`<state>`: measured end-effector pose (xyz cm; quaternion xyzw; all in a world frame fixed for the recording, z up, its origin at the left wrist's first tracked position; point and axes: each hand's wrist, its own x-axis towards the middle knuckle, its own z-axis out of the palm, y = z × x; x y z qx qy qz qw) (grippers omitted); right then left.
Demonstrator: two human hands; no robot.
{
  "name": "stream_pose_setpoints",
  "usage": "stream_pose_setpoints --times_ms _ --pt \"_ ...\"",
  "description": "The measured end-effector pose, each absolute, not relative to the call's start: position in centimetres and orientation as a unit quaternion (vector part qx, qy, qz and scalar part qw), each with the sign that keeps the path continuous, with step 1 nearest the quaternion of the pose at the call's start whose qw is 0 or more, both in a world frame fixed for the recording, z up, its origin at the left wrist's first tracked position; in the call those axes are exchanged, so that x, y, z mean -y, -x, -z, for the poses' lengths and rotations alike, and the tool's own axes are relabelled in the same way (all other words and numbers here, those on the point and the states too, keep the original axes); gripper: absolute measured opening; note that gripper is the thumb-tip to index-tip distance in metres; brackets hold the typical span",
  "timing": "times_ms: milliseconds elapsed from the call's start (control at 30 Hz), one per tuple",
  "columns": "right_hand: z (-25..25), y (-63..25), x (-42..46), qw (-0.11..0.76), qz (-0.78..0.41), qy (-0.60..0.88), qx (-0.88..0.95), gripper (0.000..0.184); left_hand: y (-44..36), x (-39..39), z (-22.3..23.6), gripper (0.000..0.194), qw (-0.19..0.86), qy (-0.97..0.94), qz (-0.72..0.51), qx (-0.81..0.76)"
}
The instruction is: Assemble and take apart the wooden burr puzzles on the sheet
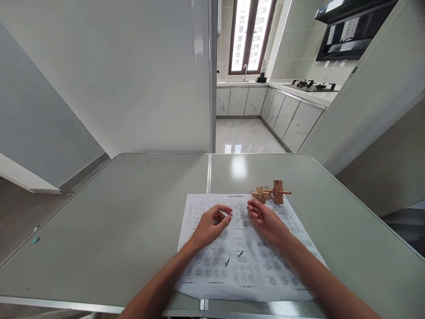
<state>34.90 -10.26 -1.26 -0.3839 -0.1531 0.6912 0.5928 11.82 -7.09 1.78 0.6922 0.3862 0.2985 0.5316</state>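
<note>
Above a large printed sheet (244, 279) hovers my left hand (213, 223), its fingers curved and a gap between thumb and fingertips; nothing shows in it. Facing it is my right hand (265, 221), loosely curled with its fingertips slightly apart and nothing visible in them. Just beyond the right hand, near the sheet's far edge, sits a cluster of small wooden interlocking puzzle pieces (260, 195). Beside it, a notched wooden block piece (278, 192) with a dark mark has a thin rod through it. The sheet carries rows of small line diagrams and two dark check marks.
The grey-green folding table (116, 235) has a metal seam down its middle. A small teal bit (36, 240) lies near its left edge. Past the far edge are a white wall panel (159, 79) and a kitchen with cabinets (237, 101) and a gas stove (312, 85).
</note>
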Motion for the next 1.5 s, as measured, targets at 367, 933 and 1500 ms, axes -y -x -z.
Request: stream_pose_setpoints --times_ms 367,933,1500 --pt "-0.7 -33.4 11.2 0.521 -0.662 0.444 0.307 0.049 -11.7 7.2 -2.7 0.035 0.563 -0.678 -0.289 -0.375" --pt "1.2 -35.8 10.0 0.655 -0.662 0.321 0.175 0.06 -11.8 7.1 -2.2 0.032 0.567 -0.673 -0.292 -0.374" --pt "3.5 -39.6 8.6 0.701 -0.703 0.117 0.02 0.057 -11.7 7.0 -2.3 0.031 0.555 -0.677 -0.29 -0.385"
